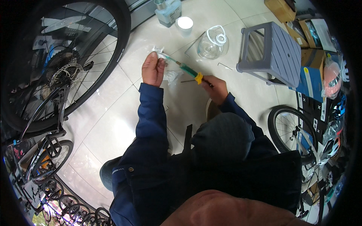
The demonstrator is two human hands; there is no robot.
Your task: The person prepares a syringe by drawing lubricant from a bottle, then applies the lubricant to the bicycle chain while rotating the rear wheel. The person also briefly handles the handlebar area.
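Overhead, left hand (152, 69) clenched on clear wrapper (171, 75), right hand (215, 88) grasping green syringe (185, 68) by its yellow end.

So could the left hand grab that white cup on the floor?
Probably yes. The left hand is pinching the syringe tip, with bare floor between it and the white cup. Nothing blocks the way, though it must let go first.
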